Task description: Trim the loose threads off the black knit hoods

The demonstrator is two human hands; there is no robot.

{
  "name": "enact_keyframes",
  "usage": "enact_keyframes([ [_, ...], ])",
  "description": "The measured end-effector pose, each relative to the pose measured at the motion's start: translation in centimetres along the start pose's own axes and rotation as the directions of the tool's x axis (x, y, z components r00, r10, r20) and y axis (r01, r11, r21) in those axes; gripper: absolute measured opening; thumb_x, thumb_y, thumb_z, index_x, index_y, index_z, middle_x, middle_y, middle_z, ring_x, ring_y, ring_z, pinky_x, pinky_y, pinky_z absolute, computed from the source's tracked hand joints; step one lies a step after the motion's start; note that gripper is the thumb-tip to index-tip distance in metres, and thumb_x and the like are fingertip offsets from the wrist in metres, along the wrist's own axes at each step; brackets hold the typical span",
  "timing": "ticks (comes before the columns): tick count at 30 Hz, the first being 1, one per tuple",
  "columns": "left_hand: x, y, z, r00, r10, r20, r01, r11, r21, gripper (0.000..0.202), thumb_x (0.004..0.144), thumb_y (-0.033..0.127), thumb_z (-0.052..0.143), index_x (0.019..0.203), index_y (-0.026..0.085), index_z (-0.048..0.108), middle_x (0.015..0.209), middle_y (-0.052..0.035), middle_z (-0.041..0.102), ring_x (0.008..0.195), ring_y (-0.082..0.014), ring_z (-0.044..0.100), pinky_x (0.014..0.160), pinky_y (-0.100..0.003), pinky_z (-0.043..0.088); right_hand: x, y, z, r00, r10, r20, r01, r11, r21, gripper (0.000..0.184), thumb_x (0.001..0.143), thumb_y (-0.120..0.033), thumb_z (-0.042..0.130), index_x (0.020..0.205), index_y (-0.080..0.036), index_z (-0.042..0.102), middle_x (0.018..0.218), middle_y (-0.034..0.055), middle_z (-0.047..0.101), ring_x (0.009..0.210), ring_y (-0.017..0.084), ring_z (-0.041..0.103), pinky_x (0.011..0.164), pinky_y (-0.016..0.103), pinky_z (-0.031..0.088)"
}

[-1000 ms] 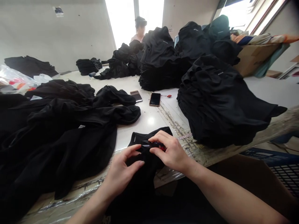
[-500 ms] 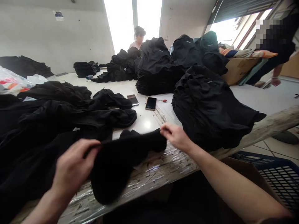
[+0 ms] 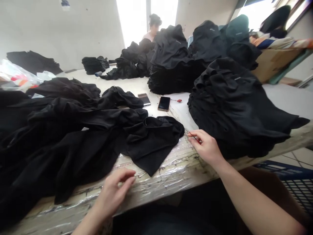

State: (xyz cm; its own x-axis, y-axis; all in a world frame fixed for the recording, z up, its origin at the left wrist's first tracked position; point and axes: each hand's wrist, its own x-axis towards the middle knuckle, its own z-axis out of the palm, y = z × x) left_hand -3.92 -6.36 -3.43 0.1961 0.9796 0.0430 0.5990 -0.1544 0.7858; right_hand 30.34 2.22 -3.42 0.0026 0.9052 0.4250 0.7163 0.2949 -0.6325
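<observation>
My left hand hovers at the table's front edge, thumb and curled fingers slightly apart, with nothing in them. A black garment lies just beyond it, one corner pointing toward me. My right hand is closed in a pinch to the right of this garment. From its fingertips pokes a thin, pointed tool; its exact kind is too small to make out. Loose black garments are heaped on the left, joining up with the piece in front.
A tall stack of black garments stands right of my right hand, with more stacks behind. Two phones lie mid-table. A cardboard box is at the back right, a blue plastic crate below the edge. A person is across the table.
Both hands have let go of the black garment, which now lies on the table. My left hand has moved right and down; my right hand has shifted right. The view has turned slightly.
</observation>
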Motion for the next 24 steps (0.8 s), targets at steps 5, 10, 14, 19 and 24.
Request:
enact_keyframes([
  [5, 1.4, -1.2, -0.6, 0.866, -0.499, -0.019, 0.454, 0.804, -0.384, 0.043, 0.073, 0.046, 0.067, 0.102, 0.014, 0.061, 0.087, -0.0076, 0.068, 0.069, -0.0174, 0.065, 0.065, -0.027, 0.053, -2.0, -6.1, 3.3, 0.964, -0.134, 0.228, 0.096, 0.981, 0.171, 0.007, 0.084, -0.018, 0.056, 0.083, -0.018, 0.063, 0.081, 0.0033, 0.065, 0.073, 0.016, 0.060, 0.067, 0.026, 0.047],
  [10, 4.2, -0.9, 0.9, 0.841, -0.527, 0.125, 0.519, 0.719, -0.461, 0.043, 0.072, 0.053, 0.064, 0.088, 0.013, 0.059, 0.071, -0.0042, 0.064, 0.048, -0.0129, 0.059, 0.040, -0.021, 0.043, -4.7, -10.0, 7.8, 0.792, -0.277, 0.543, 0.245, 0.960, 0.133, 0.019, 0.079, -0.028, 0.066, 0.094, -0.017, 0.064, 0.091, 0.0046, 0.062, 0.070, 0.016, 0.059, 0.063, 0.027, 0.045],
  [14, 4.8, -0.7, 1.8, 0.862, -0.494, 0.114, 0.492, 0.759, -0.427, 0.043, 0.071, 0.056, 0.063, 0.063, 0.016, 0.050, 0.045, 0.0016, 0.053, 0.036, -0.0102, 0.047, 0.036, -0.018, 0.035, -5.7, -9.6, 8.4, 0.748, -0.259, 0.611, 0.239, 0.964, 0.117, 0.022, 0.074, -0.030, 0.071, 0.092, -0.019, 0.064, 0.090, 0.0032, 0.061, 0.069, 0.015, 0.058, 0.061, 0.025, 0.044],
  [19, 2.8, 0.1, 2.4, 0.848, -0.510, 0.146, 0.510, 0.706, -0.492, 0.043, 0.070, 0.057, 0.065, 0.064, 0.016, 0.050, 0.046, 0.0011, 0.055, 0.040, -0.0102, 0.049, 0.041, -0.018, 0.036, -3.7, -8.8, 7.0, 0.897, -0.150, 0.417, 0.051, 0.970, 0.239, 0.003, 0.079, -0.016, 0.063, 0.077, -0.017, 0.061, 0.075, 0.0007, 0.060, 0.069, 0.013, 0.056, 0.064, 0.024, 0.043],
  [24, 1.9, 0.9, 2.9, 0.860, -0.497, 0.118, 0.483, 0.716, -0.505, 0.043, 0.068, 0.056, 0.067, 0.062, 0.016, 0.052, 0.045, -0.0006, 0.056, 0.039, -0.0108, 0.048, 0.042, -0.019, 0.037, -2.0, -10.1, 9.3, 0.871, -0.191, 0.452, 0.124, 0.977, 0.174, 0.009, 0.082, -0.020, 0.059, 0.089, -0.017, 0.064, 0.090, 0.0047, 0.061, 0.078, 0.015, 0.058, 0.071, 0.026, 0.045],
])
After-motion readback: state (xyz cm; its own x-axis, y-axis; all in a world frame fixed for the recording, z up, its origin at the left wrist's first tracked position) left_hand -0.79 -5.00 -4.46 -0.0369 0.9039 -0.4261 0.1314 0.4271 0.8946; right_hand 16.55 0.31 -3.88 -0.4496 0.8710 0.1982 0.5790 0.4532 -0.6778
